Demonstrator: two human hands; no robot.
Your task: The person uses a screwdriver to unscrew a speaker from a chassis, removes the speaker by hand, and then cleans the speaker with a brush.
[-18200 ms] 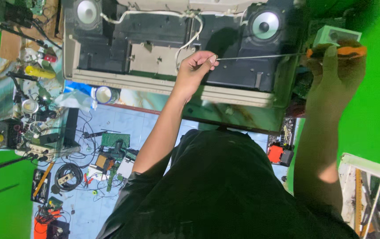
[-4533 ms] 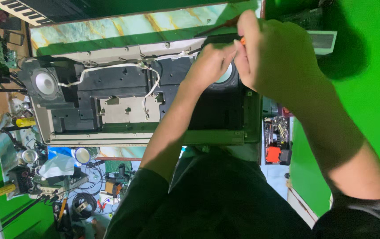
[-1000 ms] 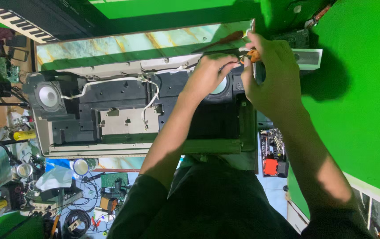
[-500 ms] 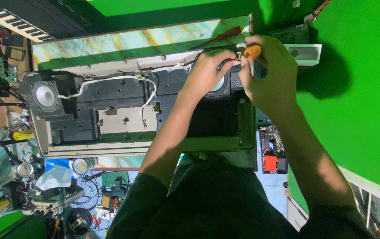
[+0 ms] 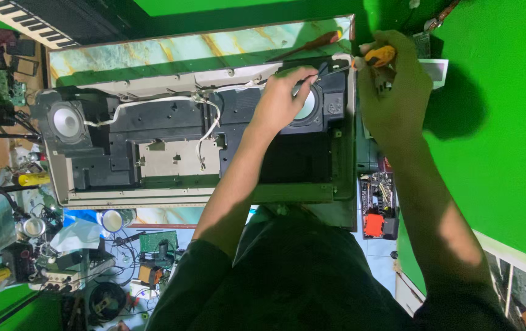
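Left hand [image 5: 281,101]: fingers bent and pinched on a thin dark shaft at the rim of the right speaker [image 5: 307,107], palm resting over the speaker cone. Right hand [image 5: 391,92]: fingers curled tight around an orange-handled screwdriver [image 5: 378,56], held at the top right corner of the opened grey keyboard casing [image 5: 201,196]; its shaft runs left toward the left-hand fingertips. Two round speakers in the casing, the second one [image 5: 65,121] at the left end. One white cable [image 5: 171,101] runs between them. One more screwdriver [image 5: 312,46], red-handled, lies on the marbled board above. Cluttered parts bench lower left.
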